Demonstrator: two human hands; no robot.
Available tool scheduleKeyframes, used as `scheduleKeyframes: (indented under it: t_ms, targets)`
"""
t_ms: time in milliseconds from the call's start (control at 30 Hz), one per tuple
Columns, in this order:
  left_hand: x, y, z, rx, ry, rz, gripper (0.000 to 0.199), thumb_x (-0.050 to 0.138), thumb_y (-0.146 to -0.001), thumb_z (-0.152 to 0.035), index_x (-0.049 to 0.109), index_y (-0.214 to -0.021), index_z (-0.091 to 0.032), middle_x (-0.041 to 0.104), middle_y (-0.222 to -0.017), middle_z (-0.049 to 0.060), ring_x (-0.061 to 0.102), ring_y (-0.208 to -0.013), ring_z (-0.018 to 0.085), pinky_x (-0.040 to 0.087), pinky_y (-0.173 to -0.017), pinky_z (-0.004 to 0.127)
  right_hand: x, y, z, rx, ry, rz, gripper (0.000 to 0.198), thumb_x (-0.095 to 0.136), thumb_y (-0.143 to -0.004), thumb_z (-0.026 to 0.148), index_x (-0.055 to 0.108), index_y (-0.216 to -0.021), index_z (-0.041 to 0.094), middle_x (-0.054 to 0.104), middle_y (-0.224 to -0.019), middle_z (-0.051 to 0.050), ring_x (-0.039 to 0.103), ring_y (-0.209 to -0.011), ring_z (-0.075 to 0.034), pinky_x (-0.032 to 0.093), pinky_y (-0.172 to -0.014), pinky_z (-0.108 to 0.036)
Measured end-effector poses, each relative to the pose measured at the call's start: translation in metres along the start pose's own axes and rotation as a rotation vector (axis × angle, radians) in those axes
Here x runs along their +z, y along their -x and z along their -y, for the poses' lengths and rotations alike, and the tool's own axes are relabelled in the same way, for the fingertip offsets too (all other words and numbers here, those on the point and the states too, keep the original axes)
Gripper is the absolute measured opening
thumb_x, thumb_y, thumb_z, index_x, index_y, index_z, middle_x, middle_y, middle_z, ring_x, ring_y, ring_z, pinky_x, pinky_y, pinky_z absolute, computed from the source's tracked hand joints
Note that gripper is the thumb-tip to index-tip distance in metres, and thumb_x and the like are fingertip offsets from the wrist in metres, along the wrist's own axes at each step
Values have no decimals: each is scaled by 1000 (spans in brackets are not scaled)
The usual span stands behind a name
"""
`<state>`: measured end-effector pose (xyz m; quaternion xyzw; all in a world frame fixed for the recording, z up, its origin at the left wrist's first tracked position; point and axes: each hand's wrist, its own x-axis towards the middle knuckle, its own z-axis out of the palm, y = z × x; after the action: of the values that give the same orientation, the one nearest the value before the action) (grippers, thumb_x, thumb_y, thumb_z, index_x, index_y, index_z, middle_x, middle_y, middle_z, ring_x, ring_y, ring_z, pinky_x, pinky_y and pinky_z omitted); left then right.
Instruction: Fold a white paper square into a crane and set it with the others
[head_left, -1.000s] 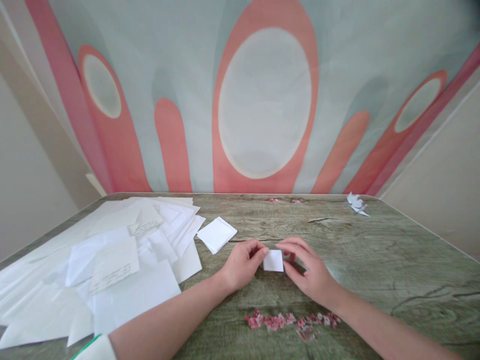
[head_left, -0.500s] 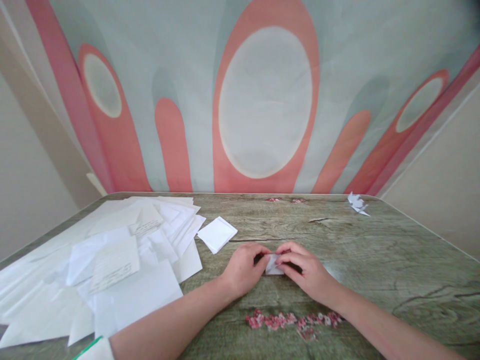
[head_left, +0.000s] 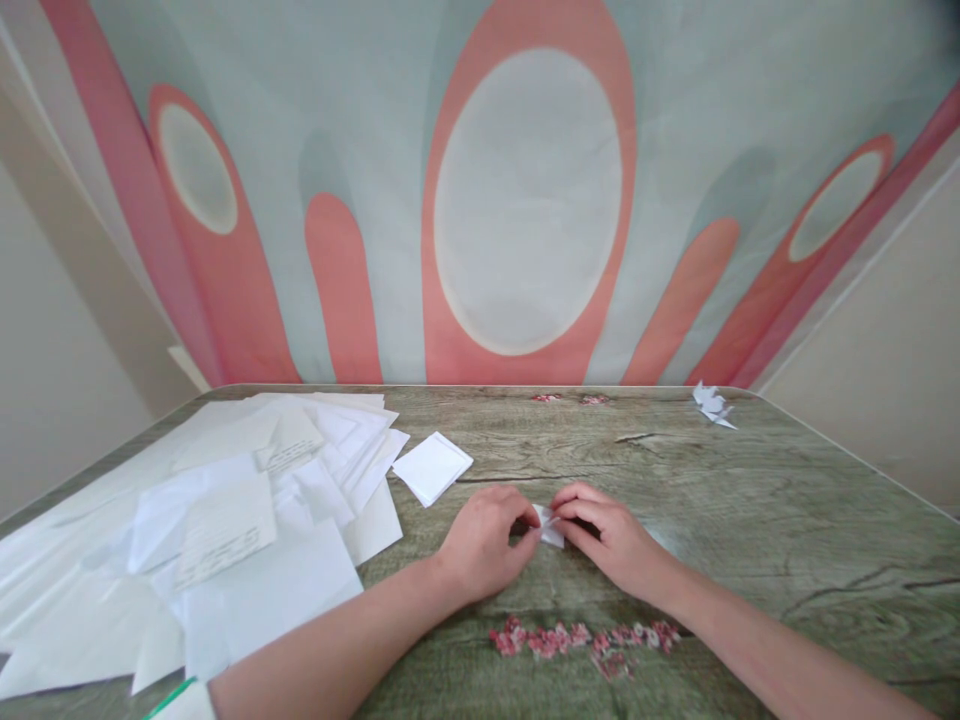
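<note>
A small piece of folded white paper (head_left: 551, 534) is between my two hands, a little above or on the wooden table. My left hand (head_left: 489, 542) is closed, its thumb and forefinger at the paper's left edge. From the other side, my right hand (head_left: 616, 545) pinches the paper's right edge with bent fingers. The fingertips hide parts of the folds. Beyond my left hand lies a flat square of white paper (head_left: 433, 468).
A spread pile of white sheets (head_left: 277, 590) covers the table's left side, some with writing. At the far right corner lie folded paper pieces (head_left: 713, 405). Pink blossoms (head_left: 555, 640) show on the wooden tabletop (head_left: 787, 500). A patterned backdrop (head_left: 390, 260) stands behind.
The small folded paper has turned and now sits at an angle. My left thumb has shifted down, away from its face. The rest of the table looks the same.
</note>
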<state>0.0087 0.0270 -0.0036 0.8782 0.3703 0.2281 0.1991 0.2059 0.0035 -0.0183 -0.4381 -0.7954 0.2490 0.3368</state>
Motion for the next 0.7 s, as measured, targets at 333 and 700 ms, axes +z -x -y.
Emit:
scheduleKeyframes:
  t_ms: [333, 700]
  targets:
    - [0, -1, 2, 13, -35, 11, 7, 55, -76, -18, 62, -76, -18, 60, -77, 4, 54, -79, 19, 39, -74, 29, 1, 0, 1, 13, -1, -23, 17, 48, -87, 25, 63, -80, 20, 58, -90, -5, 55, -85, -17, 44, -76, -31]
    - [5, -2, 8, -25, 16, -2, 6, 58, -74, -19, 64, -72, -19, 61, -72, 1, 55, -75, 17, 39, -74, 27, 5, 1, -2, 78, 50, -61, 14, 52, -83, 22, 60, -72, 19, 57, -85, -4, 53, -84, -17, 42, -76, -31]
